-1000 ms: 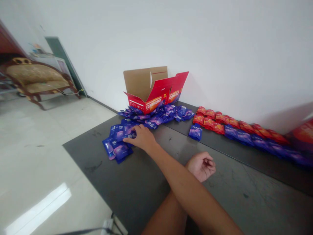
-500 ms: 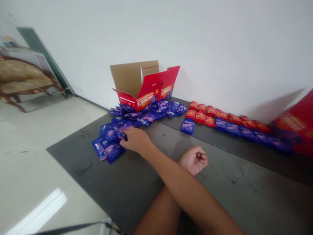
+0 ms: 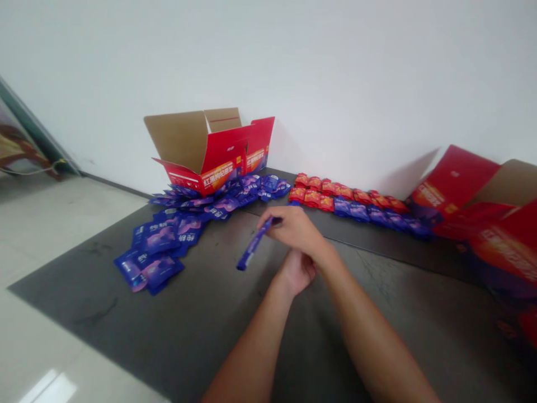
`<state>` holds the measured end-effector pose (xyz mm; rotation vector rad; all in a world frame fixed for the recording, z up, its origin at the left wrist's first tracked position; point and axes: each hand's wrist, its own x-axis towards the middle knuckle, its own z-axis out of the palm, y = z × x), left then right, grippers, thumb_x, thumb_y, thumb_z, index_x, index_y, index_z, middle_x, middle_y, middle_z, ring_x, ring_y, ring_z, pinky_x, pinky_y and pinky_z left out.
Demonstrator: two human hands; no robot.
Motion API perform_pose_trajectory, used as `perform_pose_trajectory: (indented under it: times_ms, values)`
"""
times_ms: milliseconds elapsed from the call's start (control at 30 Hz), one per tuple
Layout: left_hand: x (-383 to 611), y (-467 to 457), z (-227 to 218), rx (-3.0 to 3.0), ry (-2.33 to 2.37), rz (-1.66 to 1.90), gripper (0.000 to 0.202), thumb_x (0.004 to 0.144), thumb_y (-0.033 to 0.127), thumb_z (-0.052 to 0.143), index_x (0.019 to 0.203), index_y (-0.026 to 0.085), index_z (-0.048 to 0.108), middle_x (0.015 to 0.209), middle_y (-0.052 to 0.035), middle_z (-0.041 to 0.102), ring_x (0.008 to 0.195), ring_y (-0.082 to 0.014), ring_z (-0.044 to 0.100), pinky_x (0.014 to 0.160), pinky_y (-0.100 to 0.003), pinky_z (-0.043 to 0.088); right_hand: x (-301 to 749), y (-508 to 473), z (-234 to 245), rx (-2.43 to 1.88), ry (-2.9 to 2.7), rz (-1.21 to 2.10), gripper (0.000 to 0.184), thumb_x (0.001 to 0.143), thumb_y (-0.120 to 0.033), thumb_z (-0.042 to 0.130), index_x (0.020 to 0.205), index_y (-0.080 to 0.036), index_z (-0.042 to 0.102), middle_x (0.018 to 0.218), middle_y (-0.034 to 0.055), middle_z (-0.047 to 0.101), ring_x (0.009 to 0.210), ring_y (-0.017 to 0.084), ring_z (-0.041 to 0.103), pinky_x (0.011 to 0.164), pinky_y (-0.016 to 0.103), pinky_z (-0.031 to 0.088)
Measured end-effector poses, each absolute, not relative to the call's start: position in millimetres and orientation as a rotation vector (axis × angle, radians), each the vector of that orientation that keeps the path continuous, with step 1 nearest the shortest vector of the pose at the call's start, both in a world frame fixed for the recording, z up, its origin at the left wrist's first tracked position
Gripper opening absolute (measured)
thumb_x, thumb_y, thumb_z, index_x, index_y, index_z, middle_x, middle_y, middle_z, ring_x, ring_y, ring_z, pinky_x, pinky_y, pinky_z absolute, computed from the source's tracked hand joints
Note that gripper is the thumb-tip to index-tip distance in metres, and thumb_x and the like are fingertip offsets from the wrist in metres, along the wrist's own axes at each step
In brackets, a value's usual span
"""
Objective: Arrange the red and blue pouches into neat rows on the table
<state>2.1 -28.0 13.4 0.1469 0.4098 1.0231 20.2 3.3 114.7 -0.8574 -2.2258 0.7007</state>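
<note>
My right hand is closed on one edge of a blue-purple sachet, seen edge-on and slanting down to the left above the dark table. Just below the right wrist is my left hand, its fingers curled in and partly covered; nothing shows in it. Several blue-purple sachets lie in a loose pile to the left. Behind my right hand, only the top edge of another blue sachet shows.
An open red carton stands behind the pile by the white wall. Rows of red sachets and blue sachets run along the table's back. More open red cartons stand at right. The table's left edge borders a pale floor.
My right hand has lifted a sachet from the pile and carried it right, above my left hand. The view has turned right, bringing more of the right-hand cartons into sight.
</note>
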Motion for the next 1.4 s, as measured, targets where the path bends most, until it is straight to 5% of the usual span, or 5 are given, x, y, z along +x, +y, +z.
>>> perform_pose_trajectory:
  times_ms: [233, 467, 700, 1100, 1400]
  values:
    - [-5.8, -35.4, 31.6, 0.23, 0.356, 0.984, 0.048, 0.085, 0.06, 0.066, 0.093, 0.013, 0.069, 0.08, -0.0081, 0.07, 0.068, -0.0171, 0.066, 0.063, -0.027, 0.054, 133.6, 3.1, 123.3, -0.981, -2.0, 0.985, 0.013, 0.071, -0.011, 0.063, 0.067, -0.02, 0.072, 0.094, 0.0053, 0.076, 0.096, 0.022, 0.07, 0.09, 0.035, 0.053]
    - [-0.7, -39.7, 24.3, 0.464, 0.461, 1.054, 0.024, 0.076, 0.024, 0.085, 0.093, 0.015, 0.07, 0.079, -0.0013, 0.07, 0.067, -0.0113, 0.064, 0.067, -0.023, 0.053, 151.5, 13.8, 97.7, -0.984, -1.774, 1.0, 0.012, 0.077, -0.023, 0.07, 0.086, -0.02, 0.078, 0.115, 0.0069, 0.073, 0.103, 0.02, 0.068, 0.089, 0.032, 0.054]
    - [1.5, -29.5, 20.6, 0.429, 0.44, 1.284, 0.027, 0.078, 0.033, 0.083, 0.097, 0.02, 0.069, 0.092, -0.0014, 0.073, 0.079, -0.012, 0.067, 0.074, -0.023, 0.05, 151.0, -21.0, 70.4, -1.288, -1.419, 1.327, 0.054, 0.088, -0.062, 0.062, 0.118, -0.017, 0.071, 0.106, 0.0125, 0.074, 0.077, 0.017, 0.071, 0.059, 0.023, 0.057]
    - [1.8, -27.7, 17.1, 0.53, 0.622, 1.351, 0.036, 0.077, 0.047, 0.081, 0.093, 0.018, 0.065, 0.082, 0.0006, 0.066, 0.069, -0.0097, 0.058, 0.059, -0.021, 0.038, 165.2, -24.8, 31.1, -1.297, -1.428, 1.353, 0.038, 0.076, -0.052, 0.078, 0.09, -0.017, 0.077, 0.087, 0.005, 0.076, 0.066, 0.008, 0.065, 0.048, 0.013, 0.04]
    - [-11.7, -35.4, 29.5, 0.441, 0.37, 1.029, 0.034, 0.08, 0.033, 0.068, 0.063, 0.019, 0.042, 0.054, 0.0079, 0.03, 0.043, -0.0059, 0.027, 0.04, -0.021, 0.019, 168.7, 10.8, 16.6, -1.417, -0.873, 1.34, 0.013, 0.083, -0.027, 0.075, 0.079, -0.014, 0.074, 0.083, 0.0077, 0.076, 0.057, 0.006, 0.063, 0.042, 0.01, 0.041]
